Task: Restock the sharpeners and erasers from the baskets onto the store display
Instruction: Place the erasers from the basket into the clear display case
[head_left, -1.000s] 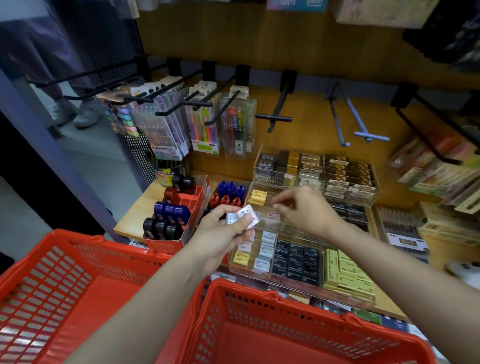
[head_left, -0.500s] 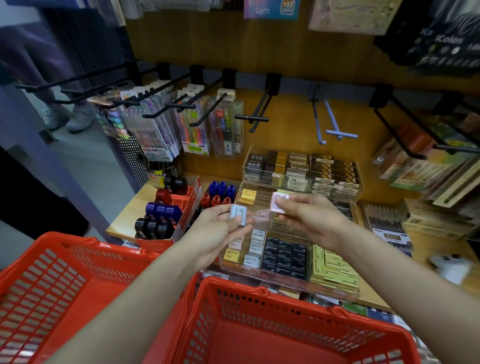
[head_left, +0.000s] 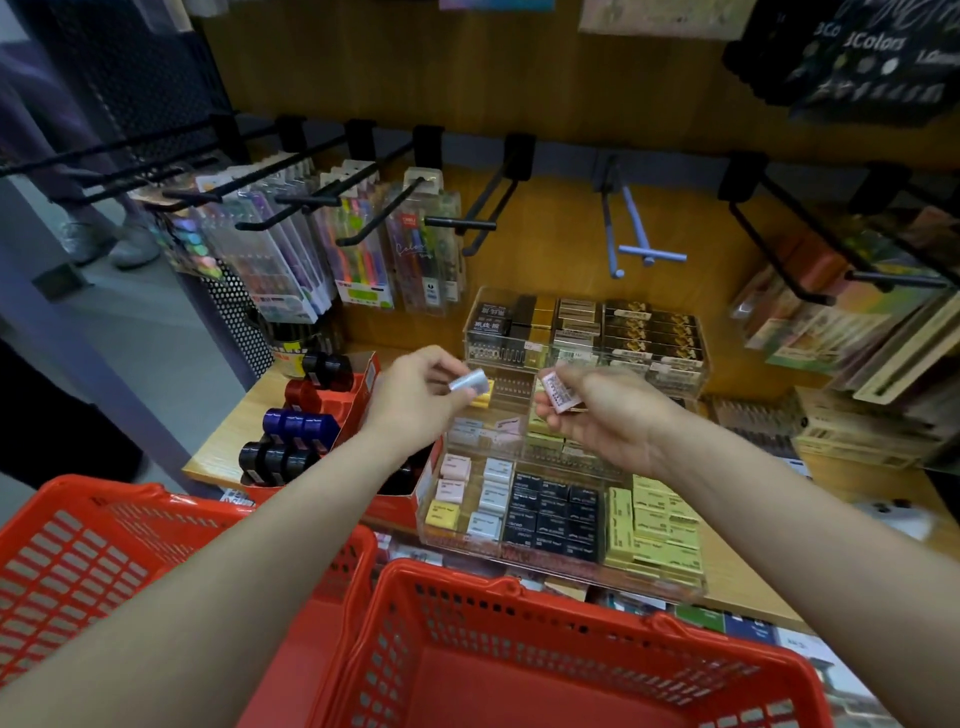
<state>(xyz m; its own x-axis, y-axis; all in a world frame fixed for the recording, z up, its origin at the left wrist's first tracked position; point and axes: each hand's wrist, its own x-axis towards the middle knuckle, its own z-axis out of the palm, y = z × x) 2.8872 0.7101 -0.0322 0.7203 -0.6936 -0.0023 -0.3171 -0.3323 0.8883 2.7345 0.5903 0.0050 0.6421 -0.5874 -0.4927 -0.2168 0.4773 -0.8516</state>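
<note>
The left hand (head_left: 415, 400) pinched a small pale blue wrapped eraser (head_left: 469, 382) between thumb and fingers, holding it in the air above the clear acrylic tiered display tray (head_left: 519, 551). Just beside it, apart from it, the right hand (head_left: 608, 415) gripped a small pink wrapped eraser (head_left: 555, 393) with printed text on its face, its fingers curled round the far end. Both erasers hung over the tray's middle tier, touching nothing below. The tray's front tier held rows of pink, white and yellow erasers (head_left: 470, 499), then black boxed erasers (head_left: 553, 512), then pale yellow-green boxed erasers (head_left: 657, 525). Left of the tray stood a red cardboard display box (head_left: 343, 400) with black, blue and red round sharpeners (head_left: 293, 426). The tray and box sat on a wooden counter (head_left: 228, 441). Two red plastic shopping baskets (head_left: 498, 649) lay nearest the camera, under the forearms. Packs of coloured pens (head_left: 358, 249) hung from black hooks on the wall behind.
</note>
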